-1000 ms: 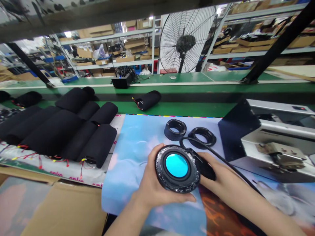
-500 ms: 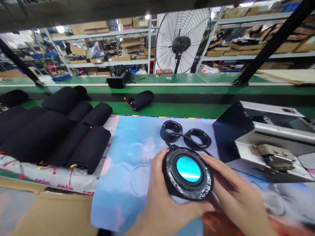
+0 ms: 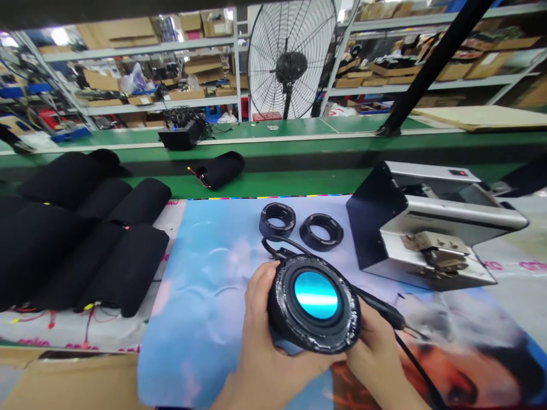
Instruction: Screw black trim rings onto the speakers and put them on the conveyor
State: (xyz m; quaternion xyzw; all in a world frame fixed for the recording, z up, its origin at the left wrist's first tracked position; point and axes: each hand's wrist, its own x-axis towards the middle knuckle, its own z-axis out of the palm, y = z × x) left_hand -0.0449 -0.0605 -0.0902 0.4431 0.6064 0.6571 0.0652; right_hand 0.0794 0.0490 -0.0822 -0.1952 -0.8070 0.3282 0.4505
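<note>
A round black speaker (image 3: pixel 316 295) with a shiny blue centre and a whitish, rough-looking rim is tilted up toward me between both hands. My left hand (image 3: pixel 267 336) wraps its left side and underside, thumb along the lower edge. My right hand (image 3: pixel 376 341) grips its lower right side, some fingers hidden behind it. A black cable (image 3: pixel 294 244) loops behind the speaker. Just beyond my right hand lies a black screwdriver-like tool (image 3: pixel 387 310) with a thin metal tip. Two black rings (image 3: pixel 277 219) sit apart on the blue printed sheet (image 3: pixel 200 302) behind the speaker.
At right stands a metal machine (image 3: pixel 427 228) with a black side plate. Several black fabric-covered cylinders (image 3: pixel 106 250) with wires fill the left. One more cylinder (image 3: pixel 224 169) lies on the green bench (image 3: pixel 282 182). A fan (image 3: pixel 292 67) and shelves rise beyond.
The view has turned right, so the surroundings sit further left. My right hand has moved from the speaker's upper right side to its lower right side. The screwdriver-like tool has come into sight.
</note>
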